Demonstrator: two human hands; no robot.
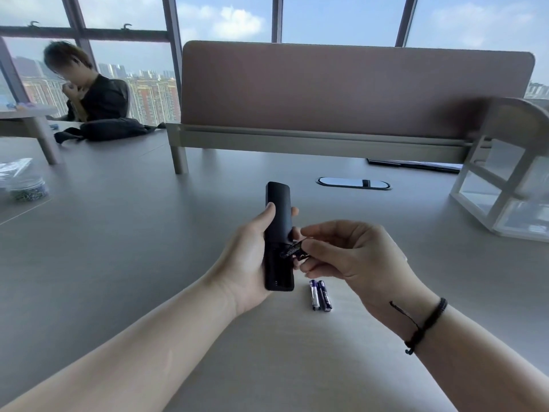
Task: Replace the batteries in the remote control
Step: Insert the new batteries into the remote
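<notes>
Here, black remote control [277,233], back open, dark battery [292,250] half-out.

The pale grey desk [118,263] carries two purple batteries [320,295] lying side by side near centre, an oval cable grommet [353,183] at twelve o'clock, a white rack [502,185] at two, and a black bag [110,130] at ten.

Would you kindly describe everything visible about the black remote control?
The remote control is a slim, matte black, plastic-looking bar, held above the table by the left hand, its long axis pointing away. Its back faces the camera, the lower battery bay open. The right hand holds a dark battery at that bay.
</notes>
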